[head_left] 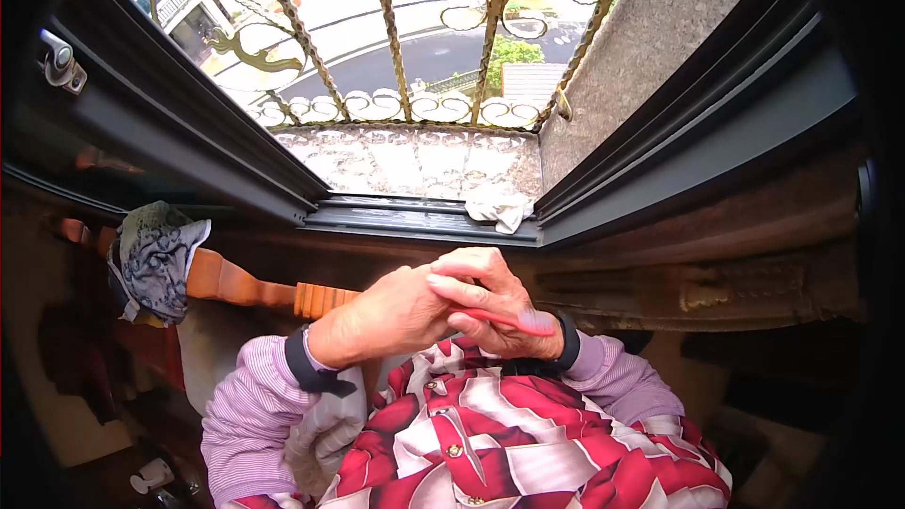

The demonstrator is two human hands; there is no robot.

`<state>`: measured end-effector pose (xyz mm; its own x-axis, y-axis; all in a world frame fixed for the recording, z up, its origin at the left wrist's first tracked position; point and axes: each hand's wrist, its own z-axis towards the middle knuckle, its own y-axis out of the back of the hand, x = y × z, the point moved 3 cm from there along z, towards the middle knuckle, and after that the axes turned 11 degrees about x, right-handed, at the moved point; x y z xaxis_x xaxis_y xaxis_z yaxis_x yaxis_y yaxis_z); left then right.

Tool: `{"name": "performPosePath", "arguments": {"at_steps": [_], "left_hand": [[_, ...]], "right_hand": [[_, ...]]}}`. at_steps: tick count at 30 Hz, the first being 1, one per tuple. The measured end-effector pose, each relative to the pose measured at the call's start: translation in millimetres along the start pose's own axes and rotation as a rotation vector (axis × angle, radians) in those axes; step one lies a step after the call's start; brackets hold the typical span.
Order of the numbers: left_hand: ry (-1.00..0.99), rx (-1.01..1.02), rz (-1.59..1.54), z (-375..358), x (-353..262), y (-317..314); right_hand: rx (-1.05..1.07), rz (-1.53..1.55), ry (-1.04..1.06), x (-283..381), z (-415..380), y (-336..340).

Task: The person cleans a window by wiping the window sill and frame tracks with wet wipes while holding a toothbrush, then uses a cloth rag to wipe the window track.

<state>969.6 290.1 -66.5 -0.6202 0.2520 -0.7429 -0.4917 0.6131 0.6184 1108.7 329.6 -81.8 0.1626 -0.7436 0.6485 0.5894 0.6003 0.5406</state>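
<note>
In front of my chest, my left hand and my right hand are together and touching. A slim red toothbrush-like brush passes between the thumb and fingers of my right hand. Its end, with a pale, blurred tuft, lies over the right wrist. My left hand is closed against the right fingers, and its fingertips are hidden. Whether it also grips the brush handle is not visible. Both wrists have dark cuffs over striped purple sleeves, above a red and white checked garment.
Ahead is an open window with a dark frame and a metal grille. A crumpled white cloth lies on the sill. To the left, a patterned grey cloth hangs over an orange-brown wooden post. Brown curtain fabric is at right.
</note>
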Motion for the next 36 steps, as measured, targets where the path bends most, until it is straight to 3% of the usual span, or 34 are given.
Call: {"name": "performPosePath", "arguments": {"at_steps": [1, 3, 6, 8, 9, 10, 12, 15, 18, 20, 22, 24, 26, 30, 31, 32, 35, 36], "left_hand": [[0.004, 0.113, 0.169, 7, 6, 9], [-0.068, 0.226, 0.07, 31, 34, 44], [0.292, -0.186, 0.131, 88, 95, 69], [0.384, -0.227, 0.533, 130, 124, 50], [0.239, -0.228, 0.809, 155, 153, 25], [0.159, -0.183, 0.861, 162, 148, 15], [0.247, 0.034, 0.751, 175, 151, 4], [0.36, -0.06, 0.283, 191, 185, -3], [0.336, -0.034, 0.09, 193, 183, 20], [0.219, -0.324, 0.068, 189, 175, 45], [0.209, -0.377, -0.197, 178, 163, 70], [0.151, -0.369, -0.22, 174, 158, 87], [-0.039, -0.526, -0.099, 170, 151, 98], [-0.233, -0.543, -0.164, 168, 154, 93], [-0.151, -0.412, -0.3, 162, 137, 83], [-0.239, -0.372, -0.126, 164, 129, 72], [-0.19, -0.175, -0.181, 179, 122, 21], [-0.29, -0.187, -0.144, 192, 134, 2]], "right_hand": [[-0.071, -0.025, 0.038, 1, -6, 10], [-0.175, -0.075, 0.026, 6, -19, 32], [-0.196, -0.172, -0.112, 5, -48, 49], [-0.117, -0.199, -0.208, 1, -65, 53], [-0.137, -0.193, -0.226, -1, -71, 53], [-0.156, -0.188, -0.249, 0, -77, 53], [-0.216, -0.207, -0.423, 9, -89, 56], [-0.34, -0.239, -0.668, 23, -110, 51], [-0.448, -0.257, -0.804, 31, -128, 39], [-0.441, -0.266, -0.87, 36, -129, 32], [-0.433, -0.259, -0.906, 38, -129, 25], [-0.427, -0.246, -0.945, 40, -126, 22], [-0.422, -0.249, -0.931, 37, -126, 23], [-0.396, -0.282, -0.92, 30, -124, 30], [-0.408, -0.287, -0.896, 28, -122, 32], [-0.402, -0.29, -0.89, 26, -120, 33], [-0.38, -0.289, -0.887, 22, -115, 37], [-0.375, -0.276, -0.887, 22, -111, 39]]}}
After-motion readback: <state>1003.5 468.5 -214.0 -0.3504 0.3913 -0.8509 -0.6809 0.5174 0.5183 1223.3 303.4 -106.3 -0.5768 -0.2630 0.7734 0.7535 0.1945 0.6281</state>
